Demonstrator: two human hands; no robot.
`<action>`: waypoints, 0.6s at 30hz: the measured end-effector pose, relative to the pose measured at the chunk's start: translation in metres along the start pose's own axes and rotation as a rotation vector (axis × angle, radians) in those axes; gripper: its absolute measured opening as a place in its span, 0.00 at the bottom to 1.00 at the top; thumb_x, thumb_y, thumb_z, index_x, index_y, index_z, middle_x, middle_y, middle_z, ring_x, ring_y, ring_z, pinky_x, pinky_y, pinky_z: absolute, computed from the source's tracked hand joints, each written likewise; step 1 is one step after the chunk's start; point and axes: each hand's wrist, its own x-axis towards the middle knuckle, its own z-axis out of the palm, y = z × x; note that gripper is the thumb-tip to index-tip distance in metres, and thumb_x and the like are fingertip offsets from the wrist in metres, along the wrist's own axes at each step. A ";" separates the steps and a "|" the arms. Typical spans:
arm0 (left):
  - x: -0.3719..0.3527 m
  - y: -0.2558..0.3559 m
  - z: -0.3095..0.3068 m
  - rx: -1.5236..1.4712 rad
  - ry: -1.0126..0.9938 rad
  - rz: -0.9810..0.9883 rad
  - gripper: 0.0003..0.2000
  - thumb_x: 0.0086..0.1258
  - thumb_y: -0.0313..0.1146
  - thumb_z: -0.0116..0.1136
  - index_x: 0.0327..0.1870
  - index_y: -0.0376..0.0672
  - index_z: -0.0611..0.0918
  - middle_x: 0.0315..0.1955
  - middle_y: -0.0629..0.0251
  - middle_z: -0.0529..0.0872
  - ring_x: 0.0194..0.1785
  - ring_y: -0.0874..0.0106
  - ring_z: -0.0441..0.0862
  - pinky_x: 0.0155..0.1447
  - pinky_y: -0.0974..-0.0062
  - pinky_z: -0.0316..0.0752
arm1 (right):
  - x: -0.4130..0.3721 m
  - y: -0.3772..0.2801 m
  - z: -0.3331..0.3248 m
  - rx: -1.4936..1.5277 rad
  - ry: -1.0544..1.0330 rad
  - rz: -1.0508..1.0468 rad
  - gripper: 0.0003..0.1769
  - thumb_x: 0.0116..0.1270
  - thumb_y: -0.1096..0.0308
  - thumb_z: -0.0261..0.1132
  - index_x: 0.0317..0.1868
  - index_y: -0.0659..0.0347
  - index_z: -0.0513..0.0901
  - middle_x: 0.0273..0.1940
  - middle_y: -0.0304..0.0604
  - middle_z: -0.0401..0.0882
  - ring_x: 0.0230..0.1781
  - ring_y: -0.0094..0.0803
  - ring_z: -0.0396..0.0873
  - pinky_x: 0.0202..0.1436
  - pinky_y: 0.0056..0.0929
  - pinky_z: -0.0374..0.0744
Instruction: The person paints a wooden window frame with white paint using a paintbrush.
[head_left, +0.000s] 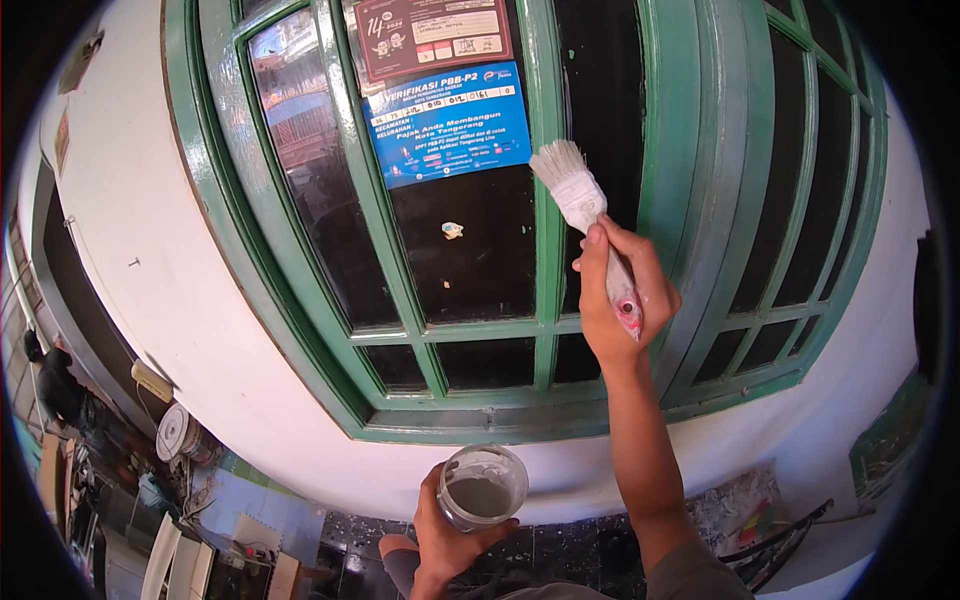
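Observation:
My right hand (632, 290) is closed round the handle of a paintbrush (578, 190), its pale bristles pointing up and left. The bristle tips overlap a green upright bar of the window frame (548, 260). Paint coats the brush's ferrule, and the handle end has red marks around its hole. Lower down, my left hand (450, 535) grips a clear jar (484, 488) from the side. Grey paint lies inside it, with whitish smears on the inner wall. A blue printed sticker (450, 125) is on the glass left of the brush, below a dark red sticker (432, 40).
White wall (270, 350) surrounds the window. Another green-framed window panel (800, 200) is at right. At lower left stand a paint bucket (178, 435), boards (165, 565) and clutter near a doorway. Dark speckled tiles (370, 560) cover the floor, and a dark metal frame (790, 540) leans at lower right.

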 end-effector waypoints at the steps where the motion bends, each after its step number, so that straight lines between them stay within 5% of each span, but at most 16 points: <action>1: -0.001 -0.001 0.000 0.002 0.002 0.001 0.56 0.40 0.40 0.92 0.72 0.35 0.66 0.59 0.49 0.83 0.63 0.55 0.84 0.66 0.60 0.81 | -0.004 0.000 -0.002 -0.006 -0.009 0.007 0.08 0.65 0.79 0.76 0.44 0.70 0.89 0.34 0.49 0.91 0.29 0.28 0.88 0.34 0.25 0.84; 18: -0.006 0.007 0.001 0.048 0.001 -0.003 0.56 0.41 0.40 0.92 0.72 0.33 0.66 0.60 0.48 0.83 0.64 0.55 0.84 0.67 0.59 0.80 | -0.058 -0.007 -0.042 -0.072 -0.172 -0.049 0.11 0.64 0.82 0.74 0.46 0.71 0.87 0.31 0.50 0.87 0.25 0.35 0.86 0.30 0.28 0.82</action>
